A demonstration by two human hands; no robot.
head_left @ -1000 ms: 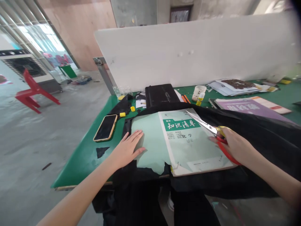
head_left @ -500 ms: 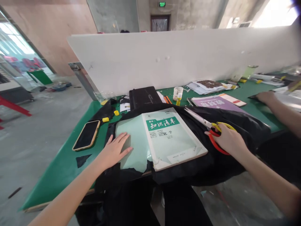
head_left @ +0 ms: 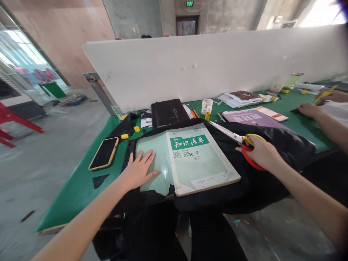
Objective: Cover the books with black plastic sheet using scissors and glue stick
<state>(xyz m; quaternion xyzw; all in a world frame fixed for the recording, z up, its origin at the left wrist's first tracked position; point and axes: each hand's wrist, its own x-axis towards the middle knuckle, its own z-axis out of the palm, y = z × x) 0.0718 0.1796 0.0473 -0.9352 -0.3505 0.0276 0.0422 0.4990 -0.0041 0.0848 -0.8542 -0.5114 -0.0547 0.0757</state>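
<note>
A pale green book [head_left: 202, 163] lies on black cloth [head_left: 252, 192], its cover opened out flat to the left. My left hand [head_left: 141, 169] rests on that cover flap [head_left: 160, 156] with fingers spread. Scissors [head_left: 227, 132] with red and yellow handles are in my right hand [head_left: 262, 152], just right of the book. Their blades point up and left, over the cloth's far part, and look closed or nearly so. Black cloth also shows along the flap's left and near edges.
A phone [head_left: 104, 154] and a black scrap [head_left: 100, 180] lie at the left on the green table [head_left: 70, 195]. Behind the book are a black book [head_left: 170, 113], a glue stick [head_left: 208, 114] and a purple book [head_left: 250, 116]. Another person's hands [head_left: 308, 108] work at the right.
My left hand has slid slightly right on the flap, its fingers spread wider. The scissors have shifted a little left. The other person's second hand has come into view.
</note>
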